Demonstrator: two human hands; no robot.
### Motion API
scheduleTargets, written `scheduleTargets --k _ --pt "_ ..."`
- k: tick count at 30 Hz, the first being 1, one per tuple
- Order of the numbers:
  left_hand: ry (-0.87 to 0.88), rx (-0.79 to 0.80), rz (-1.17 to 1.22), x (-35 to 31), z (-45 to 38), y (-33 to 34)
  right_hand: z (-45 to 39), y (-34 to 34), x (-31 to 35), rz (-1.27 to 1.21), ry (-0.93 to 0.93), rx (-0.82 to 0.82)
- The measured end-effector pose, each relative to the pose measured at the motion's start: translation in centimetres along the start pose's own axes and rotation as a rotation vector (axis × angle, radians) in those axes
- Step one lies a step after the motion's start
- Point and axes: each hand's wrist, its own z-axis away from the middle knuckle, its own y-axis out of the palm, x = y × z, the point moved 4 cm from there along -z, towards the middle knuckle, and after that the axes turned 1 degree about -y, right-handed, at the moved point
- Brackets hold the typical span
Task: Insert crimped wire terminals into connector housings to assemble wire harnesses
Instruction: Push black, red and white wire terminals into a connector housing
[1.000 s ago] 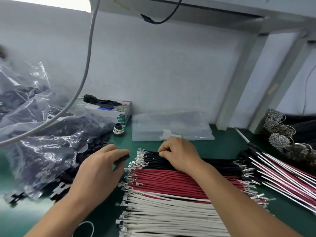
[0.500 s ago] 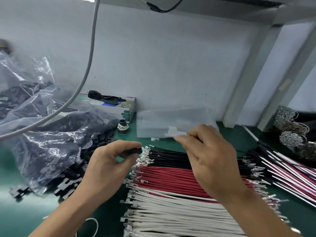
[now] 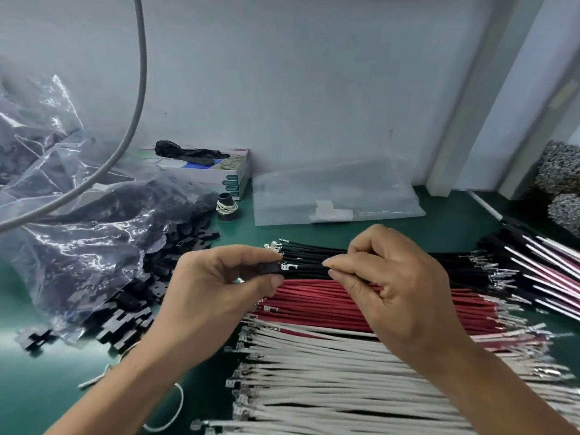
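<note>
At the centre of the frame the left hand pinches a small black connector housing between thumb and forefinger, its open end facing right. Just to its right, the right hand has its fingers closed on a single black wire, held level, whose silver crimped terminal sits right at the mouth of the housing; whether the tip is already inside cannot be told. Both hands hover above rows of cut wires spread across the green surface: a band of black wires furthest back, red wires in the middle, and white wires filling the lower part of the frame, all with metal terminals at their left ends. At the left of the frame a crumpled clear plastic bag spills loose black housings onto the surface. Behind it, against the wall, stands a small cardboard box with a dark glove draped over it, and a little black spool just in front. A flat clear bag lies at the back centre. A grey cable curves down across the upper left. At the right edge lie finished bundles of mixed wires.
</note>
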Motion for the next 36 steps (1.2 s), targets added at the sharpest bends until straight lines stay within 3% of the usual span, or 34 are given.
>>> scheduleTargets --k 4,11,17,21,26,36 --pt "0.042 0.035 -0.007 -0.4 0.0 0.1 0.1 0.3 0.0 -0.035 0.009 0.067" --pt "0.137 0.073 -0.222 -0.6 0.2 0.4 0.0 0.3 0.2 -0.026 0.040 0.179" --pt "0.154 0.084 -0.280 -0.6 0.3 0.3 0.5 1.0 0.8 -0.095 0.127 0.196" --pt "0.202 0.087 -0.406 -0.9 0.5 0.8 0.4 1.4 1.9 0.054 0.021 0.181" --pt "0.165 0.063 -0.317 -0.9 0.4 0.4 0.5 1.5 1.0 -0.088 0.118 0.163" --pt "0.140 0.096 -0.244 -0.7 0.2 0.3 0.5 2.1 1.7 -0.122 0.102 0.126"
